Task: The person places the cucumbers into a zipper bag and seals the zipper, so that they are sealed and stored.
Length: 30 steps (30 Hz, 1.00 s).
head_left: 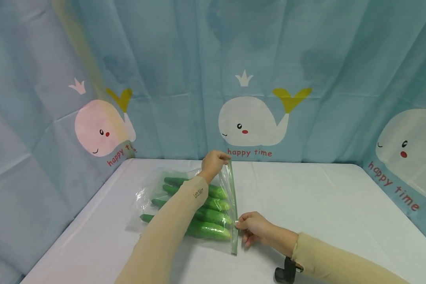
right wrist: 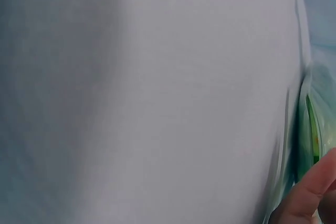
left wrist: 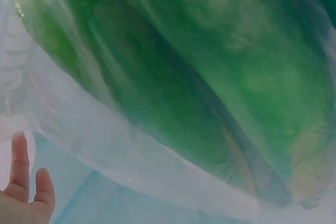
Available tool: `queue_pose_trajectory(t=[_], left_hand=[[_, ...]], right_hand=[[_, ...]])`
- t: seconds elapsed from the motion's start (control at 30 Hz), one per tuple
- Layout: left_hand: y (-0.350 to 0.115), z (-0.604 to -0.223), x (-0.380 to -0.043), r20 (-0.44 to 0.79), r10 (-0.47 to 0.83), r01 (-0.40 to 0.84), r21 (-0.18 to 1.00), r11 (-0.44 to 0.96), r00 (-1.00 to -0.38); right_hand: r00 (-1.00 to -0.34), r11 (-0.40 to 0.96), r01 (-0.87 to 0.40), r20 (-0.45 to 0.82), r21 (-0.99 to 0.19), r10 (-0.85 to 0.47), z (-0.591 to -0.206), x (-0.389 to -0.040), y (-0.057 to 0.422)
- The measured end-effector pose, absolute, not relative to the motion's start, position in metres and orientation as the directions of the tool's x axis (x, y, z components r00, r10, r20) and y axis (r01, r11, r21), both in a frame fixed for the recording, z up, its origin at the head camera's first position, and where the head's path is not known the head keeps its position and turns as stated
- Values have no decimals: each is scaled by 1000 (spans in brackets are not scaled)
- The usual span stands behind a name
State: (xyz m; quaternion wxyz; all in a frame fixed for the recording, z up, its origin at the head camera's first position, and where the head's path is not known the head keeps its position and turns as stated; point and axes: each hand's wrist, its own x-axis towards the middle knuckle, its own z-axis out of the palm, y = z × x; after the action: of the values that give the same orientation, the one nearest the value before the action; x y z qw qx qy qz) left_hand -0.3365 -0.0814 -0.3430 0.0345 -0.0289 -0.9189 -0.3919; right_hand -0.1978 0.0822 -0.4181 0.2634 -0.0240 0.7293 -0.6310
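A clear zip bag (head_left: pixel 139 202) lies flat on the table with several green cucumbers (head_left: pixel 213 230) side by side inside. Its green zip strip (head_left: pixel 234 197) runs down the right edge. At the far end of that strip, my left hand (head_left: pixel 213 163) pinches the bag's top corner, the forearm crossing over the cucumbers. Lower down, my right hand (head_left: pixel 255 227) pinches the small white slider (head_left: pixel 236 222) on the strip. In the left wrist view, cucumbers (left wrist: pixel 157 93) under plastic fill most of the picture, with fingers (left wrist: pixel 20 161) at lower left.
A white cloth (head_left: pixel 305 197) covers the table. Blue curtains (head_left: pixel 184 126) with printed whales hang behind it and at both sides. A black wrist mount (head_left: pixel 286 271) sits by the right sleeve cuff.
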Motion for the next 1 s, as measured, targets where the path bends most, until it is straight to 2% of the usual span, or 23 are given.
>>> queue_pose_trajectory(t=[0.33,0.6,0.83,1.0], left_hand=[[-79,-343,-337,88,34,87,725,684,-996],[-81,-339,-338,103,27,93,715,693,-994],[-87,-345,-342,114,1,81,698,711,-994],[-88,-346,-337,118,24,102,728,678,-993]], right_hand=[[-866,206,303,-359,-930,-348,-418,-186,83],[-842,229,285,-357,-931,-405,-420,-173,85],[-815,281,261,-366,-924,-448,-421,-159,87],[-794,358,223,-382,-906,-472,-419,-157,91]])
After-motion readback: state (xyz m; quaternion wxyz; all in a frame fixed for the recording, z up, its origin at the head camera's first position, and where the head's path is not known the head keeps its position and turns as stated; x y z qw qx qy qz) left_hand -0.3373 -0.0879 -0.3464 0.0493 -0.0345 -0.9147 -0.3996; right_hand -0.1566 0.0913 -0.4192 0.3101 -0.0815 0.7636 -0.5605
